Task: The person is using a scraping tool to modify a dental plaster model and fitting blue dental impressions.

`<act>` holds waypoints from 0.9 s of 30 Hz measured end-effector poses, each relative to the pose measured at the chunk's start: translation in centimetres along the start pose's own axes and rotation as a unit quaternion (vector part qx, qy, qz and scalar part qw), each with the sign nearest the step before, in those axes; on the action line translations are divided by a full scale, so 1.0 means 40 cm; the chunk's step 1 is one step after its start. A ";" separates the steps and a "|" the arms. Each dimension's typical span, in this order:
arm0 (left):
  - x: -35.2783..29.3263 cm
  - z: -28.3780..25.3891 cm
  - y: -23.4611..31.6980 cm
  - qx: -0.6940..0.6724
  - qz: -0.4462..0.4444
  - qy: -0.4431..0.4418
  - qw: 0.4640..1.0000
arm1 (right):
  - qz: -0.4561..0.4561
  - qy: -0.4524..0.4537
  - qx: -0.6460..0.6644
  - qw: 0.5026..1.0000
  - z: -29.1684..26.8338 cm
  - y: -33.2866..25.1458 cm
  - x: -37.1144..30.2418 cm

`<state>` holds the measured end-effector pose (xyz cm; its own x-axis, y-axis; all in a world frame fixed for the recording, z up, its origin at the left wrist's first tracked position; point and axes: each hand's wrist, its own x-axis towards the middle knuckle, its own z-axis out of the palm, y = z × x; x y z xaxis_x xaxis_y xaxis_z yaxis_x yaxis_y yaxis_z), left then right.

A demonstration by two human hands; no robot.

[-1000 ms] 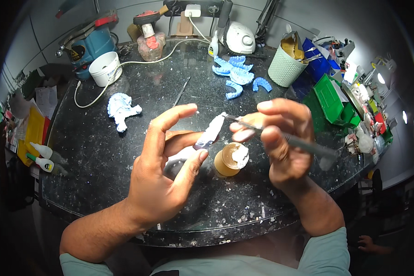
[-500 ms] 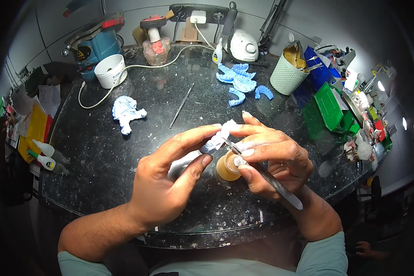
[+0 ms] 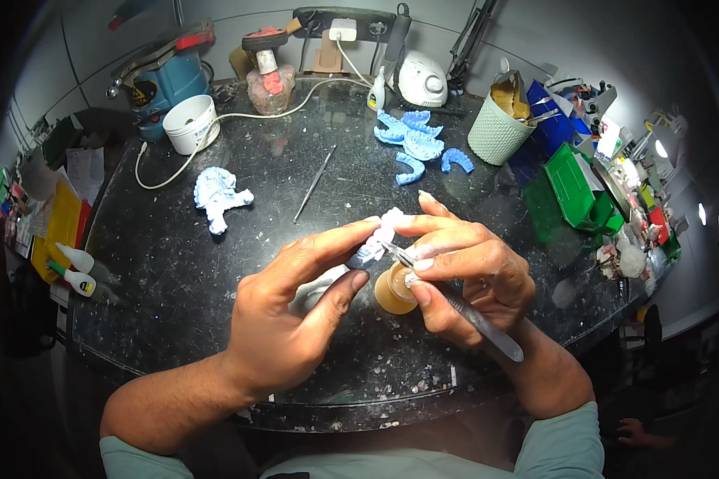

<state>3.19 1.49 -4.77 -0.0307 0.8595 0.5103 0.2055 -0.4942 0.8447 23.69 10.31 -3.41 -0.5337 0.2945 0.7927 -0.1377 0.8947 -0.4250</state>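
My left hand is closed around a white plaster dental model, thumb below and fingers along its far side. The model is tilted, with its row of teeth showing; my palm partly hides it. In my right hand is a metal scalpel, gripped like a pen, its handle end pointing toward me. The blade end meets the model near the teeth, and a right fingertip rests by the model's far end. A small white lump shows by my right thumb. Just below stands a small yellowish jar, partly hidden by my right hand.
A white-blue plaster model and a thin metal instrument lie beyond my hands. Blue impressions sit farther back, near a pale woven cup. A white tub stands back left; green bins are at right.
My right hand and the scalpel have shifted slightly left, and the blade sits a little differently against the model. My left hand keeps its hold almost unmoved.
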 end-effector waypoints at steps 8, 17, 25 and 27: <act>0.003 -0.008 0.019 -0.004 -0.033 -0.043 0.999 | 0.011 0.007 0.021 1.000 -0.004 -0.004 -0.001; 0.000 0.006 -0.002 0.008 0.003 0.008 1.000 | 0.010 -0.002 0.005 1.000 -0.006 -0.001 0.001; 0.000 0.004 -0.004 0.059 0.032 0.008 0.998 | 0.025 0.030 0.011 0.999 0.003 0.002 -0.005; 0.000 0.005 -0.003 0.058 0.030 0.009 0.998 | 0.023 0.028 0.001 0.999 0.002 0.003 -0.005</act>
<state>3.36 1.57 -4.90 -0.0319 0.8253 0.5637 0.3192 -0.5261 0.7883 23.69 10.32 -3.65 -0.4926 0.3529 0.7955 -0.1159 0.8793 -0.4619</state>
